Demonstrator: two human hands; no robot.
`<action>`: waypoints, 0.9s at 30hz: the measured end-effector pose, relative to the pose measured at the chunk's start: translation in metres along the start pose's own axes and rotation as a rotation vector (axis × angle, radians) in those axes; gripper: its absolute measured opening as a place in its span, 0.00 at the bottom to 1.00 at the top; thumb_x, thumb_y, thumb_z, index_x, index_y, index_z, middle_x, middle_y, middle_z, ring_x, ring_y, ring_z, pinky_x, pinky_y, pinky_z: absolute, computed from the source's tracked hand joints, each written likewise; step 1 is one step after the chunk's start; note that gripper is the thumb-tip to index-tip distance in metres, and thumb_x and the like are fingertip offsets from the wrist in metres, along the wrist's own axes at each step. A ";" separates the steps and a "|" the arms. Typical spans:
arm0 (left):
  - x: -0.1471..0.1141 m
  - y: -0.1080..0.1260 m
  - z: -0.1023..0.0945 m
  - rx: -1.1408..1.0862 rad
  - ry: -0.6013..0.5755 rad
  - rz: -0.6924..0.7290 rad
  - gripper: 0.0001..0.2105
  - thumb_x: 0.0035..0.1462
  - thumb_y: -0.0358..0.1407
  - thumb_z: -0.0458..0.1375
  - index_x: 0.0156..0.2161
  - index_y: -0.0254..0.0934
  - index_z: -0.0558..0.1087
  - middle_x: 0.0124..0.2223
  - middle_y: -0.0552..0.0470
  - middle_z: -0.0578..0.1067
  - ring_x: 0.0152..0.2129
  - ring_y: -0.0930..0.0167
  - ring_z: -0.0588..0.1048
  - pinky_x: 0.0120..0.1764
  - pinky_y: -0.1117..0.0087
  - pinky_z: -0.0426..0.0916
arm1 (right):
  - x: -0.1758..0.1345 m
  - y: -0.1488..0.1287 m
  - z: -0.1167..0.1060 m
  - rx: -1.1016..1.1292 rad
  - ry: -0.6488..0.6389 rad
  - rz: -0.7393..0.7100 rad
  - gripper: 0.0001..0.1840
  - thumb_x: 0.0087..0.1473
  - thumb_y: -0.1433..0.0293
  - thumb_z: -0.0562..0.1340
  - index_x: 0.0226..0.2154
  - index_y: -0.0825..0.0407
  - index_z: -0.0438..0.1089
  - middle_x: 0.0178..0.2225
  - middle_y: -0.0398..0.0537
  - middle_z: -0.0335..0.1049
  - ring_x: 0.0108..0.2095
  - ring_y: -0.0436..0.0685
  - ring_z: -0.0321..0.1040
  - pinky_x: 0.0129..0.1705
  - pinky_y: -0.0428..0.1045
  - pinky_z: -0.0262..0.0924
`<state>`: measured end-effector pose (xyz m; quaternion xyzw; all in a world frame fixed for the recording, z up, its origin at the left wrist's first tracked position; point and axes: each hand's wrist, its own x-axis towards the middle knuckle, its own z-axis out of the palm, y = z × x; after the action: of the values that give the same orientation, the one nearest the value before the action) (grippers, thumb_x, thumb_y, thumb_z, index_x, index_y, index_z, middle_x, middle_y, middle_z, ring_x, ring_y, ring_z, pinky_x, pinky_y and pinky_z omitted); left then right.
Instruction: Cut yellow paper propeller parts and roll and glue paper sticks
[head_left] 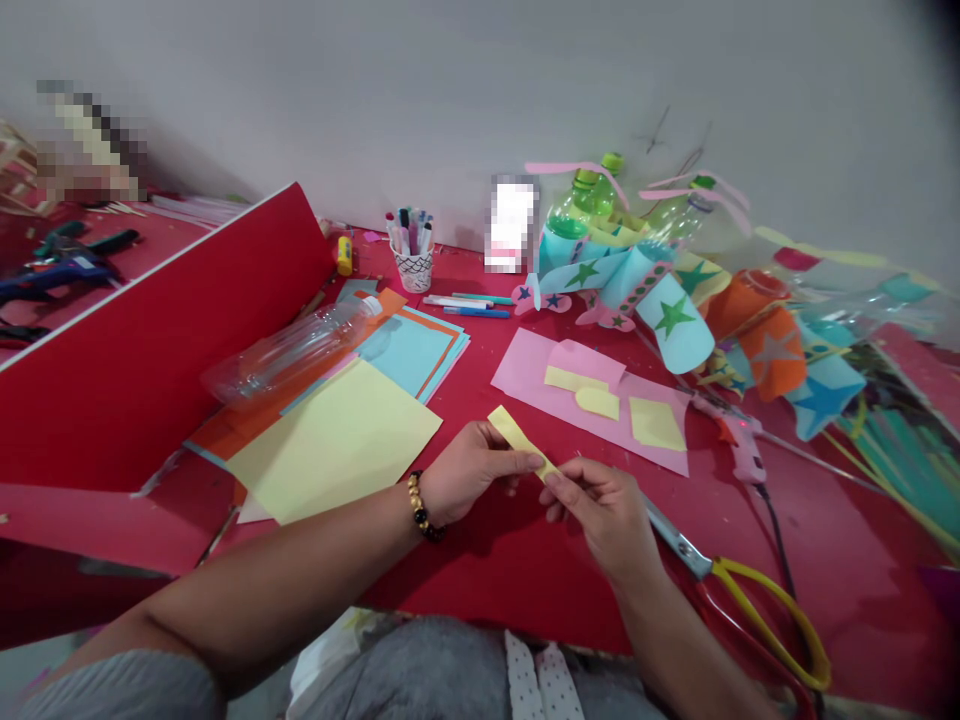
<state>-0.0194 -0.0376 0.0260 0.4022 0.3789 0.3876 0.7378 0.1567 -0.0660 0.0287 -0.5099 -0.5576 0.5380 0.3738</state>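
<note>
Between my two hands a narrow yellow paper strip [507,426] is held above the red table [487,570]. My left hand [480,465] pinches its middle between thumb and fingers. At the strip's lower right end, my right hand [596,505] is closed on it with thumb and fingertips. Large scissors [720,572] with yellow and red handles lie beside my right forearm, partly covered by it. Beyond my hands, pink paper [517,365] carries several cut yellow paper pieces [656,423].
At the left lie stacked coloured sheets [337,440] and a clear plastic bottle [300,345], by an upright red board [172,350]. Several bottle-and-paper airplanes [630,285] stand at the right, near a pink glue gun [742,440]. A cup of pens [412,265] stands by the wall.
</note>
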 end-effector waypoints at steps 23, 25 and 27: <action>0.006 0.017 -0.014 -0.115 0.216 0.040 0.13 0.45 0.41 0.66 0.28 0.32 0.73 0.21 0.56 0.69 0.17 0.79 0.66 0.22 0.76 0.63 | -0.005 -0.005 0.002 -0.135 0.126 -0.071 0.12 0.54 0.63 0.61 0.24 0.52 0.69 0.21 0.43 0.69 0.20 0.49 0.64 0.25 0.44 0.59; 0.004 0.014 -0.010 -0.098 0.135 0.010 0.13 0.43 0.41 0.66 0.28 0.31 0.74 0.22 0.56 0.69 0.17 0.79 0.66 0.24 0.75 0.64 | -0.006 -0.005 0.002 -0.157 0.138 -0.092 0.12 0.55 0.64 0.61 0.25 0.52 0.69 0.21 0.42 0.69 0.20 0.49 0.64 0.25 0.45 0.59; 0.002 0.010 -0.005 -0.066 0.013 -0.018 0.13 0.43 0.40 0.66 0.29 0.30 0.75 0.24 0.52 0.72 0.18 0.78 0.67 0.25 0.74 0.64 | -0.007 -0.005 0.004 -0.201 0.141 -0.130 0.11 0.55 0.64 0.61 0.25 0.52 0.69 0.20 0.42 0.68 0.20 0.49 0.64 0.25 0.45 0.59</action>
<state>-0.0256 -0.0304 0.0320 0.3720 0.3741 0.3958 0.7516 0.1537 -0.0728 0.0338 -0.5441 -0.6128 0.4169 0.3932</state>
